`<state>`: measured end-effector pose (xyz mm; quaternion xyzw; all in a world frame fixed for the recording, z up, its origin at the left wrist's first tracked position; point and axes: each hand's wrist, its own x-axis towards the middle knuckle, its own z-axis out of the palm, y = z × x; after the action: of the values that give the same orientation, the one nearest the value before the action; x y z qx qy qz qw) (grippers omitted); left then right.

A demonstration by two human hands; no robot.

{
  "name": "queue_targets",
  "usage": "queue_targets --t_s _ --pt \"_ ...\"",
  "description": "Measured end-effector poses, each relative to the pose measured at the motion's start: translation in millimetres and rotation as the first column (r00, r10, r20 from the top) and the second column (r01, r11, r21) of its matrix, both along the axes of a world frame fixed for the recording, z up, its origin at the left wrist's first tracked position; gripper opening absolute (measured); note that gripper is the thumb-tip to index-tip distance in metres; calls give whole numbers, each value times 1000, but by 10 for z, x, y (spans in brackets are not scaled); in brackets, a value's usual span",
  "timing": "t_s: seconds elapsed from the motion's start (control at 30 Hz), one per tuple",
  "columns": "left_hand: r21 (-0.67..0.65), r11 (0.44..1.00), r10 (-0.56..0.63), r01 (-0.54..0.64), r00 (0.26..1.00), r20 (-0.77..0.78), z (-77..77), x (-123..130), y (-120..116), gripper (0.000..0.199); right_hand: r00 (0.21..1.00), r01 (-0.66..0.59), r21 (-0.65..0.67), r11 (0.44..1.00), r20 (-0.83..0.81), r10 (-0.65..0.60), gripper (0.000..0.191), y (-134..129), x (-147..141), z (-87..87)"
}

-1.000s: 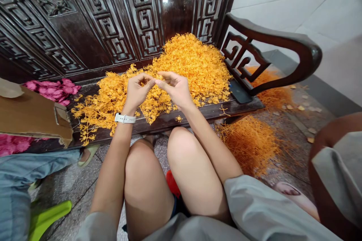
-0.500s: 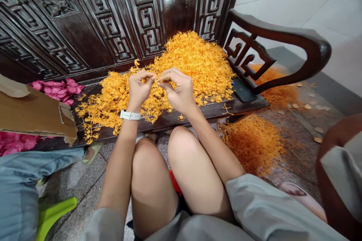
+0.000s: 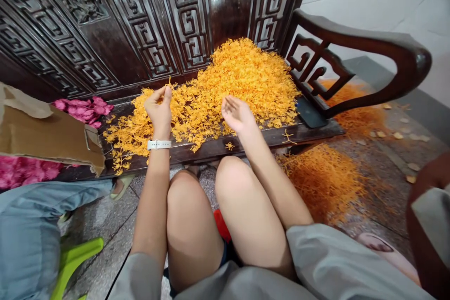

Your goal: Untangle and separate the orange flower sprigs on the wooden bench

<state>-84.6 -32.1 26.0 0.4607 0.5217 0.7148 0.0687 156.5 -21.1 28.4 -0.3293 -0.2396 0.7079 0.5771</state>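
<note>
A large heap of small yellow-orange plastic pieces (image 3: 251, 75) covers the right part of a dark wooden bench (image 3: 207, 146), and a looser spread of them reaches left. My left hand (image 3: 160, 108), with a white watch band at the wrist, is raised over the spread and pinches a small yellow piece (image 3: 169, 81) between thumb and fingertips. At the front of the heap is my right hand (image 3: 237, 112), palm turned up and fingers loosely curled and apart, with nothing visible in it. One star-shaped piece (image 3: 229, 146) lies alone near the bench's front edge.
Left on the bench are a cardboard box (image 3: 52, 136) and pink flowers (image 3: 84, 110). A phone (image 3: 311, 112) lies by the curved armrest (image 3: 383, 42). Orange stems (image 3: 323, 183) are piled on the floor. A person's legs in jeans (image 3: 28, 234) and a green stool (image 3: 75, 262) are at lower left.
My hands were together at the fingertips and have moved apart. The left has gone left with a yellow piece; the right has shifted right and its fingers have loosened. The view has shifted slightly.
</note>
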Motion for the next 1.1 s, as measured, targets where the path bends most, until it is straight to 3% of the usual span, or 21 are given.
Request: queue_targets --t_s 0.03,0.1,0.2,0.3,0.37,0.43,0.47,0.5,0.57,0.6,0.63,0.67,0.7,0.77,0.83,0.87,0.93,1.0,1.1 --pt "-3 1000 21 -21 1000 -17 1 10 -2 20 1000 10 -100 995 -26 -13 10 46 -48 -121" --pt "-1 999 37 -37 997 -63 -4 21 -2 18 996 59 -159 986 -57 -69 11 88 -103 -277" --pt "7 1000 23 -23 992 -127 -17 25 4 15 993 119 -31 992 4 -119 21 115 -92 -320" --pt "1 1000 3 -3 989 -151 -32 21 16 14 984 127 93 988 116 -137 24 134 4 -238" --pt "-7 1000 -5 4 989 -150 -42 16 26 15 980 57 187 981 177 -91 20 108 107 -161" --pt "-15 1000 -9 7 990 -140 -50 9 36 16 948 -163 305 938 313 63 22 44 225 -105" --pt "-21 1000 -14 11 991 -134 -51 5 42 17 887 -337 331 882 426 179 26 5 280 -98" --pt "-28 999 -21 17 991 -132 -51 1 48 18 774 -528 297 796 554 307 32 -32 327 -112" --pt "-30 999 -26 22 990 -141 -47 -3 60 20 444 -805 72 589 732 517 44 -81 382 -210" --pt "-26 1000 -21 17 989 -148 -44 -3 65 22 285 -865 -58 499 760 583 47 -89 385 -287" --pt "-20 1000 -12 9 988 -157 -42 -1 71 24 171 -883 -154 443 773 611 49 -84 373 -373" --pt "-12 1000 -2 0 987 -159 -40 2 76 26 112 -880 -195 434 801 588 47 -70 347 -458" --pt "-9 1000 -1 -1 988 -153 -41 7 82 29 108 -863 -170 475 857 504 42 -48 313 -530" --pt "-29 999 -42 39 993 -114 -45 20 93 33 185 -791 39 610 967 177 23 -3 232 -609" --pt "-59 992 -112 108 992 -60 -45 42 100 36 289 -697 298 653 949 -125 8 19 160 -587" --pt "-68 988 -141 139 989 -40 -39 59 99 36 349 -662 378 647 920 -181 8 16 131 -548" --pt "-66 982 -178 176 983 -34 -12 114 84 36 485 -613 455 646 862 -147 16 -13 88 -447" --pt "-62 976 -211 207 976 -63 35 199 45 38 600 -527 502 686 792 -118 26 -55 62 -356" --pt "-85 949 -313 305 944 -104 117 356 -44 40 682 -369 551 749 708 -184 45 -99 52 -278"
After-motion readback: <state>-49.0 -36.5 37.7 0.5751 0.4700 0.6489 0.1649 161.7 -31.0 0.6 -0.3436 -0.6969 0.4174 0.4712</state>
